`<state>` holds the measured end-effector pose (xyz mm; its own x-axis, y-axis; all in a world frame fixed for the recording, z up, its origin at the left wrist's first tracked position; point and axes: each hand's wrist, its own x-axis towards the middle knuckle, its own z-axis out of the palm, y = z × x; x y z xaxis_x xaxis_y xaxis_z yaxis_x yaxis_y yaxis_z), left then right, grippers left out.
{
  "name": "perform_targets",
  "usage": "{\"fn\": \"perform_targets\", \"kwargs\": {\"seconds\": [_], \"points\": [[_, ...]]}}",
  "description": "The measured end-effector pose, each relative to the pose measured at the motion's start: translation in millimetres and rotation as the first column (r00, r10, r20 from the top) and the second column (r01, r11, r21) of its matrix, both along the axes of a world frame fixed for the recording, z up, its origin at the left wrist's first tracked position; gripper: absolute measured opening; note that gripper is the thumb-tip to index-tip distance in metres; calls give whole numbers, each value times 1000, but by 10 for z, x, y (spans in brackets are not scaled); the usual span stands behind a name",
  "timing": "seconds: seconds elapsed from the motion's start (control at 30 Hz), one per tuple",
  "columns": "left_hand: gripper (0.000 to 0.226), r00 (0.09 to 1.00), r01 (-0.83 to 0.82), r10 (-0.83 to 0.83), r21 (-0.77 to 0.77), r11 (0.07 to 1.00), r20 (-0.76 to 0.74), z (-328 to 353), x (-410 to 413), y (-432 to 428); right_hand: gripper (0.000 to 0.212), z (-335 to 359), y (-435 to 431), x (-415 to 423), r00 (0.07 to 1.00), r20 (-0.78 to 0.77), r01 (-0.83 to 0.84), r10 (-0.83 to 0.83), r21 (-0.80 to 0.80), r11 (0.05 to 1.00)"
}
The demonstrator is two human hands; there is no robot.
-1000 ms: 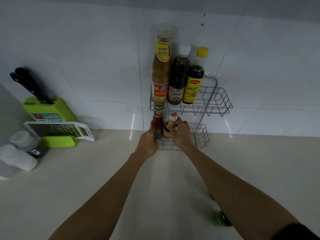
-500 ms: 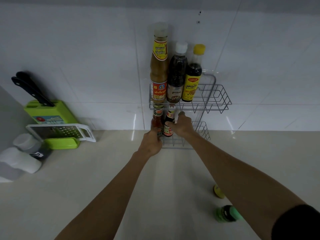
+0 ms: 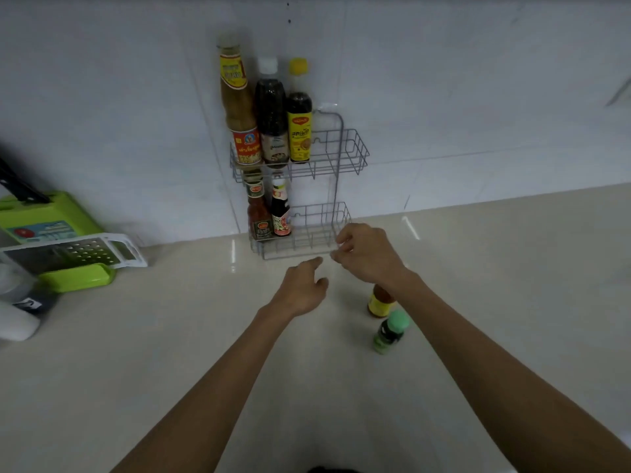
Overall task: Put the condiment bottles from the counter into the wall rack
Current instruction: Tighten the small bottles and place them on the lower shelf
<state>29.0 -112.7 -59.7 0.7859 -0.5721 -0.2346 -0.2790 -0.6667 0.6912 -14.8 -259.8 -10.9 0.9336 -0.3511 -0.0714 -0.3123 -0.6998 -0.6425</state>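
A two-tier wire wall rack [image 3: 355, 155] hangs on the tiled wall. Its top shelf holds three tall bottles: a brown sauce bottle [image 3: 237, 107], a dark bottle with a white cap [image 3: 271, 110] and a yellow-capped bottle [image 3: 299, 124]. On the lower shelf stand a red chili sauce bottle [image 3: 257, 213] and a dark sauce bottle [image 3: 280, 209]. On the counter, a small yellow-labelled bottle [image 3: 379, 303] and a green-capped bottle [image 3: 389, 332] stand to the right. My left hand [image 3: 302, 290] hovers open in front of the rack. My right hand [image 3: 367, 254] is open above the yellow-labelled bottle, holding nothing.
A green box with a knife handle [image 3: 47, 220] and a white grater [image 3: 75, 254] resting on it sit at the left of the counter. White containers [image 3: 17, 319] lie at the far left edge. The lower shelf's right half [image 3: 321, 230] holds nothing.
Both hands have let go of the two small bottles on the lower shelf and pulled back toward me. The view has shifted, bringing the two counter bottles into sight.
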Motion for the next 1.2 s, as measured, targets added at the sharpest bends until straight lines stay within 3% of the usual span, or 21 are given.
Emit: {"fn": "perform_targets", "kwargs": {"seconds": [0.1,0.2,0.33,0.43,0.6,0.7,0.87,1.0,1.2], "points": [[61,996,85,-84,16,996,-29,-60,-248,-78,19,119,-46,-423,999,13,48,-47,-93,994],[62,984,168,-165,40,985,-72,-137,-484,-135,15,174,-107,-801,994,-67,61,-84,-291,955],[59,973,209,-204,31,978,-108,-177,-762,-242,38,-41,-135,-1088,943,-317,-88,-101,-530,844],[59,967,228,-220,52,972,-129,-228,-908,-285,42,-335,-120,-1130,898,-429,-128,-99,-470,873],[76,956,247,-225,99,964,-191,-370,-979,-154,38,-446,-11,-1160,937,-339,-79,-82,-435,897],[72,971,183,-183,-12,983,-155,-390,-1018,-108,35,-277,75,-1107,974,-220,-36,-51,-375,926],[47,990,-111,79,-303,947,-116,-133,-1026,-78,40,127,255,-946,999,-36,-11,-1,-323,946],[23,971,-30,-60,-367,930,-232,170,-809,79,41,478,291,-949,957,118,-175,265,-493,852],[17,938,159,-274,-435,886,-214,555,-640,361,33,981,275,-967,837,-71,-531,543,-348,773]]}}
